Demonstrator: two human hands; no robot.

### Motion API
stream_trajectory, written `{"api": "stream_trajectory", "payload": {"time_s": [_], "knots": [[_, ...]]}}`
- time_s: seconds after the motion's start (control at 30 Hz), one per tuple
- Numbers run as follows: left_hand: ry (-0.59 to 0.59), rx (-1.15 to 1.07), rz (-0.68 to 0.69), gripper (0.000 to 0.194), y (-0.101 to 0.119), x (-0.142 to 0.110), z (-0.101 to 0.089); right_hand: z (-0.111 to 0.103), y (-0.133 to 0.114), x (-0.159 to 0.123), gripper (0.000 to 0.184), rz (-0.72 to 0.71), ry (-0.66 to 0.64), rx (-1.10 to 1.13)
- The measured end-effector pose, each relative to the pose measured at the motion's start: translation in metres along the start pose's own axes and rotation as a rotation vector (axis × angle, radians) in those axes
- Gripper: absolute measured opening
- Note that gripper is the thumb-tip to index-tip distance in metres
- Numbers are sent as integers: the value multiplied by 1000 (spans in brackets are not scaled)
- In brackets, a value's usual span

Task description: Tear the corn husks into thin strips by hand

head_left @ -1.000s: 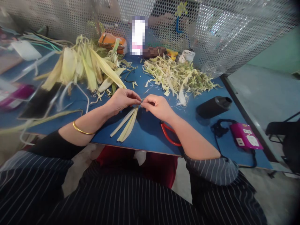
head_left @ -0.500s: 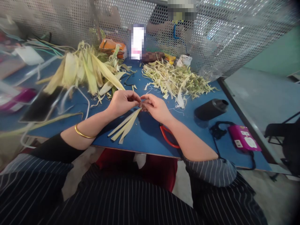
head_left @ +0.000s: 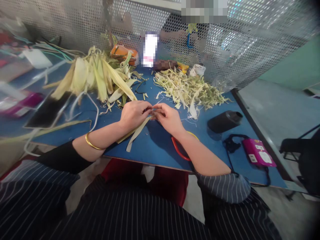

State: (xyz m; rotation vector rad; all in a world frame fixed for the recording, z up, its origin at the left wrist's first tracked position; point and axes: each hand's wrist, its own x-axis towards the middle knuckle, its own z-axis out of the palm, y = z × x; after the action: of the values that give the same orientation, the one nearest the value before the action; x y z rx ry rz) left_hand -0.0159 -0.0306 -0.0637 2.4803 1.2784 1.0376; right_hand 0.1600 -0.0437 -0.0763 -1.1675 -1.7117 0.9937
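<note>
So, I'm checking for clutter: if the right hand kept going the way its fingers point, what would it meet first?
The right hand points left at the left hand; their fingertips already meet on the husk strips, so that hand comes first.

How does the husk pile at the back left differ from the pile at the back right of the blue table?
The left pile holds long, whole, pale yellow husk leaves lying roughly lengthwise; the right pile is short, thin shreds, tangled and greener. The left pile stands taller, the right spreads flatter. Both lie on the blue table beyond the hands.

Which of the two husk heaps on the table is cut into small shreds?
The shredded heap on the right; the left pile is long whole leaves.
</note>
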Motion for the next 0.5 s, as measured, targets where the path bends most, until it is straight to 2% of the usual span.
{"api": "stream_trajectory", "payload": {"time_s": [0.17, 0.33, 0.5], "knots": [[48, -53, -31, 15, 2, -2, 1, 0, -3, 2, 15, 32, -9, 131], [54, -109, -52, 15, 5, -2, -1, 0, -6, 2, 10, 108, 62, 141], [43, -156, -111, 16, 6, 0, -3, -2, -8, 2, 10, 115, 54, 131]]}}
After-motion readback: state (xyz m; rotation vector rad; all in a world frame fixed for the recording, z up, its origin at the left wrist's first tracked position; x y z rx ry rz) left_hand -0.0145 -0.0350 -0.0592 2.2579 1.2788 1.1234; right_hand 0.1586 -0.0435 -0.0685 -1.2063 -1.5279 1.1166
